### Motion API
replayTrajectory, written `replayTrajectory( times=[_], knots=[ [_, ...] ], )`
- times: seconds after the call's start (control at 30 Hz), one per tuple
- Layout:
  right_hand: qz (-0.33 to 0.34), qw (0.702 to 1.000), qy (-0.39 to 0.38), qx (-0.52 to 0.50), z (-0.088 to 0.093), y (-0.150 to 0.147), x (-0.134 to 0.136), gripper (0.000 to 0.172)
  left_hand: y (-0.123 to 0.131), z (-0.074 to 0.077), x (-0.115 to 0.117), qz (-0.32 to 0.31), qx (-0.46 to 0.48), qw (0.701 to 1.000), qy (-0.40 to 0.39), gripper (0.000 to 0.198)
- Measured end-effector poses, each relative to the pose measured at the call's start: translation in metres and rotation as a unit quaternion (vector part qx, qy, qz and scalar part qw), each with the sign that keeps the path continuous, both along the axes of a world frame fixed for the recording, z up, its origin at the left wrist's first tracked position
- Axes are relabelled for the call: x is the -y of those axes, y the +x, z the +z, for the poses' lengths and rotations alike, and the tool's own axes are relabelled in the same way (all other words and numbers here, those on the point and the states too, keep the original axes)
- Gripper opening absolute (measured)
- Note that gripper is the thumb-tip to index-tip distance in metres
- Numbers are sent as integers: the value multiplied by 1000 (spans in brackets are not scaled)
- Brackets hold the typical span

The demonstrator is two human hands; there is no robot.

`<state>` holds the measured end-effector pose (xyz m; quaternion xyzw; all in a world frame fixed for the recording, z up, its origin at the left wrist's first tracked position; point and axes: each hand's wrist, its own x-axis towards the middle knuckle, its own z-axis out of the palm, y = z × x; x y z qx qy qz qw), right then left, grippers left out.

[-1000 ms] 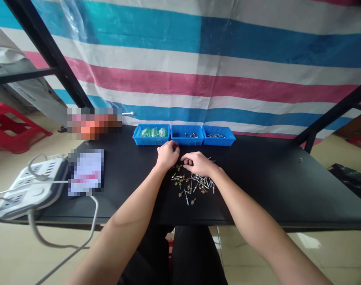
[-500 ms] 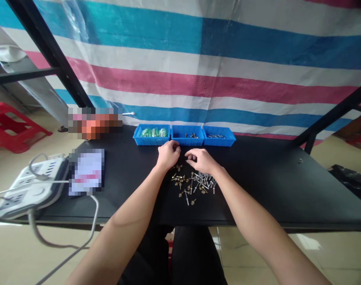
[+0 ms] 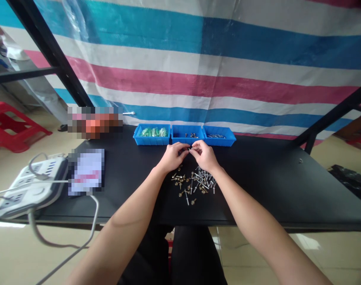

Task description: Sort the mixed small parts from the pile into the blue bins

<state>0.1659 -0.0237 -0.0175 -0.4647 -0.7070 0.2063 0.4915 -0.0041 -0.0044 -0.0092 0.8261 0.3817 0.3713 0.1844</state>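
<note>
My left hand (image 3: 173, 156) and my right hand (image 3: 205, 156) meet fingertip to fingertip in front of the blue bins. Both are closed in a pinch, and a tiny thing between the fingertips is too small to name. Just below them on the table lies a loose heap of silvery pop rivets (image 3: 204, 180), partly behind my right wrist. Brass-coloured screws (image 3: 180, 182) are scattered to its left and among it. The middle blue bin (image 3: 183, 141), right behind my fingers, holds a few small metal pieces.
The left blue bin (image 3: 151, 141) contains green-and-clear plastic packets; the right blue bin (image 3: 221, 142) has thin metal pins. A white power strip (image 3: 32, 184) with cables lies at the left of the black table (image 3: 272, 186). Behind hangs a striped sheet (image 3: 168, 59). Someone stands far left.
My hands, apart before, have come together. My left hand has shifted slightly right, and my right hand has moved up and turned inward. The person at far left has shifted.
</note>
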Motion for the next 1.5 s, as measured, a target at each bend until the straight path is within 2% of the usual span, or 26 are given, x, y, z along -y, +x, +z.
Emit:
replayTrajectory(
  times=[0.1, 0.47, 0.7, 0.83, 0.97, 1.07, 1.13, 1.2, 1.33, 1.43, 1.5],
  knots=[
    [12, 1000, -7, 7, 0, 0, 1, 15, 0, 1, 0, -8, -1, 1000, 0, 21],
    [46, 999, -24, 16, 8, -1, 7, 22, 0, 2, 0, 35, 41, 998, -17, 15],
    [115, 983, -97, -101, 5, 7, 4, 26, 0, 0, -1, 22, 55, 998, -19, 16],
    [136, 975, -96, -150, 5, 11, 1, 24, 1, 0, 0, 17, 58, 998, -27, 16],
    [93, 987, -75, -108, 4, 15, -2, 27, 2, 0, -1, 40, 64, 996, -38, 17],
    [31, 999, 12, -25, 2, 20, -4, 31, 3, -2, -3, 86, 73, 993, -37, 18],
    [-11, 995, 82, 50, 1, 23, -6, 35, 2, -3, -4, 107, 76, 991, -29, 17],
    [-58, 984, 114, 125, 0, 24, -7, 41, 2, -4, -5, 115, 75, 990, -20, 15],
    [-161, 952, 60, 255, -4, 22, -11, 61, 2, -6, -7, 124, 66, 990, -14, 15],
    [-186, 932, 13, 309, -4, 19, -11, 72, 2, -8, -8, 132, 61, 989, -13, 15],
    [-190, 929, 8, 317, -4, 18, -10, 74, 2, -9, -9, 138, 59, 989, -14, 16]
  ],
)
